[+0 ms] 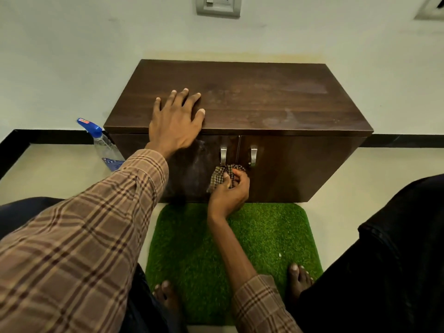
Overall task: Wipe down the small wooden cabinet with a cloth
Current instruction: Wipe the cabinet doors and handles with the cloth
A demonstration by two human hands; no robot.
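Observation:
A small dark wooden cabinet (264, 99) stands against the wall, with two doors and two metal handles (252, 156) on its front. My left hand (176, 122) lies flat with spread fingers on the front left of the cabinet top. My right hand (230, 189) grips a bunched checked cloth (219, 176) and holds it against the front of the left door, just below the handles. Pale smears show on the left door and on the top.
A clear spray bottle with a blue trigger (103, 145) stands on the floor at the cabinet's left side. A green grass-like mat (271, 234) lies in front of the cabinet, under my bare feet. A wall socket (218, 6) is above.

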